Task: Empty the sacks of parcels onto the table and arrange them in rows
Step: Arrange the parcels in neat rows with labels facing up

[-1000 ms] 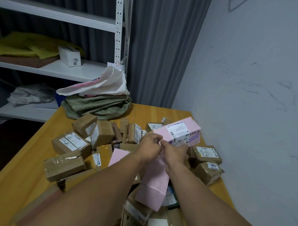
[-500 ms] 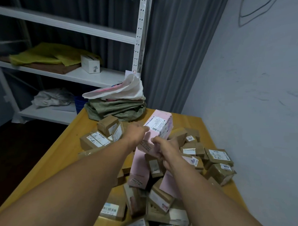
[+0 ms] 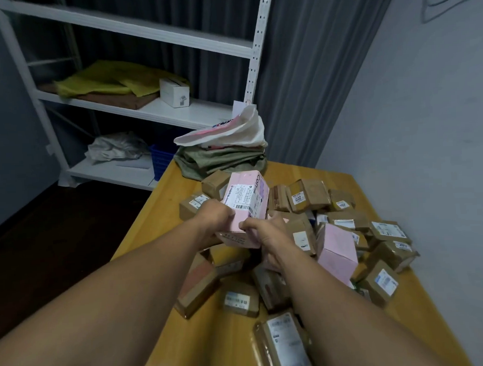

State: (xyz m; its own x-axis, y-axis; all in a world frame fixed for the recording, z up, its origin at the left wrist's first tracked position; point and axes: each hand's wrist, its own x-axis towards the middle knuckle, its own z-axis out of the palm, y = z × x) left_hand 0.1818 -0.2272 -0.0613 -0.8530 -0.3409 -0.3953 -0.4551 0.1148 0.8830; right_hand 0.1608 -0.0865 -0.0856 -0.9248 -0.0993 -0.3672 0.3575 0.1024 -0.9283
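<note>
Both my hands hold a long pink parcel (image 3: pixel 246 199) with a white shipping label, lifted above a heap of brown cardboard parcels (image 3: pixel 307 199) on the yellow wooden table (image 3: pixel 158 203). My left hand (image 3: pixel 215 215) grips the parcel's near left side. My right hand (image 3: pixel 264 231) grips its near lower end, fingers curled round the edge. A second pink parcel (image 3: pixel 337 250) lies in the heap to the right. Folded green and white sacks (image 3: pixel 227 147) are stacked at the table's far end.
A white metal shelf rack (image 3: pixel 148 112) stands behind the table on the left, with yellow bags, a small white box (image 3: pixel 174 93) and a blue crate (image 3: pixel 162 161). A grey curtain hangs behind. A white wall runs close along the table's right side. Dark floor lies left.
The pink parcel has swung round from lying crosswise to pointing away from me and moved left over the heap. The camera has tilted and shifted, showing more of the shelves.
</note>
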